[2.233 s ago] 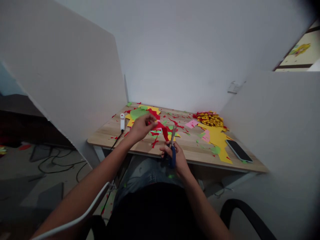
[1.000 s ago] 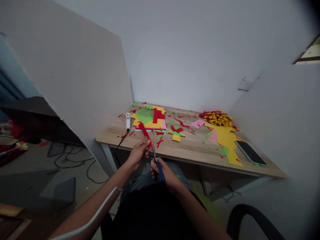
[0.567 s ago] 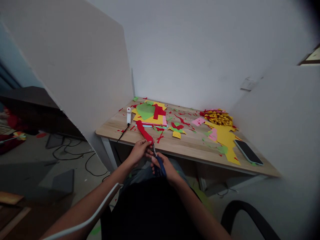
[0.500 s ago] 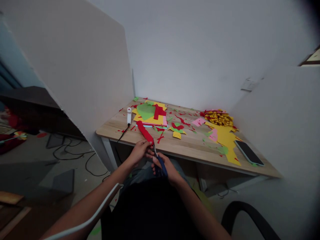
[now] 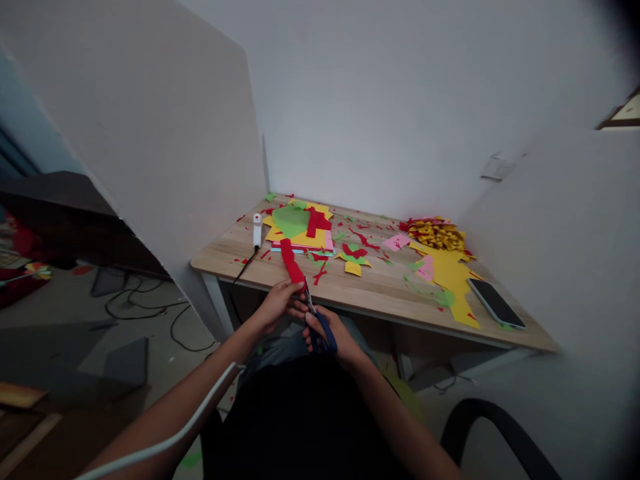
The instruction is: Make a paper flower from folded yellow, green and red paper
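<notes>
Pinched in my left hand is the near end of a red paper strip, which slants up and away over the front part of the table. My right hand grips the dark blue handles of a pair of scissors. The blades point away from me and lie at the strip's near right edge, close to my left fingertips. Whether the blades are parted around the paper is too small to tell. Both hands are just off the table's front edge, above my lap.
On the wooden table lie a stack of coloured paper, scattered scraps, a yellow sheet and a yellow and red paper ruffle. A white corded tool stands at left, a phone at right. Partition borders the left side.
The far end of the red strip has swung slightly right and stands a little steeper. My hands and the scissors are almost where they were.
</notes>
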### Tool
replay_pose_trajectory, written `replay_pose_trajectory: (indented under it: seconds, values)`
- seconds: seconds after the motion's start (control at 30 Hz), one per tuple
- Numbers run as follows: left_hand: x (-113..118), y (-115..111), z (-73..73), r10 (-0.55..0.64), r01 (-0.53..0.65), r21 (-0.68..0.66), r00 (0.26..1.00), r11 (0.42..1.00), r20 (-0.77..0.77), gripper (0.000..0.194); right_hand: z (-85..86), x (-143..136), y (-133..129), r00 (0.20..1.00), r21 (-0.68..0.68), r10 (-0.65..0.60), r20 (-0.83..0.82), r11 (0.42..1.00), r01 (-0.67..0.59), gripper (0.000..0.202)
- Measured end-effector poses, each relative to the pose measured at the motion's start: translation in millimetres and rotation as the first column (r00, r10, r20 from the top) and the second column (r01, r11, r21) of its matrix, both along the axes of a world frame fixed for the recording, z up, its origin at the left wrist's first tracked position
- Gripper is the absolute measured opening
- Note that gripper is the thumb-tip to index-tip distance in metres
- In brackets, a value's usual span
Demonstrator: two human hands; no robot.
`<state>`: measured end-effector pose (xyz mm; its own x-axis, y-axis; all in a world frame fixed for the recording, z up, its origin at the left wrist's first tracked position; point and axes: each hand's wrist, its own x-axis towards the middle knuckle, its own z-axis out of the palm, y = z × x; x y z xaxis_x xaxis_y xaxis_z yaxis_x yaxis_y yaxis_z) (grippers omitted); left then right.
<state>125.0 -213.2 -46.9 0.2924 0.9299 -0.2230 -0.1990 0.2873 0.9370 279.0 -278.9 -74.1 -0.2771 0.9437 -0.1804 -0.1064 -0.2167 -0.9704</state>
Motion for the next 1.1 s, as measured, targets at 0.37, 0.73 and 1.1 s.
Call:
replay_pose_trajectory:
  seconds: [0.37,0.73,1.1]
  values:
    - [1,4,-4.8,-0.012,0.012,0.001,0.999,1.0,0.04,0.013,-1.7,0,2,0.999,0.01,-0.034,0.028,0.999,0.033,0.061]
    - [0,5,-5.7,-0.036,0.035,0.002,0.999,0.999,0.036,0.018,-1.9,-3,-2,0.998,0.0,-0.064,-0.016,0.998,0.064,0.064]
    - [-2,11,-14.3,-0.077,0.077,-0.001,0.996,0.997,-0.047,0.027,-4.2,-9,0,0.997,-0.02,-0.074,-0.019,0.997,0.073,0.061]
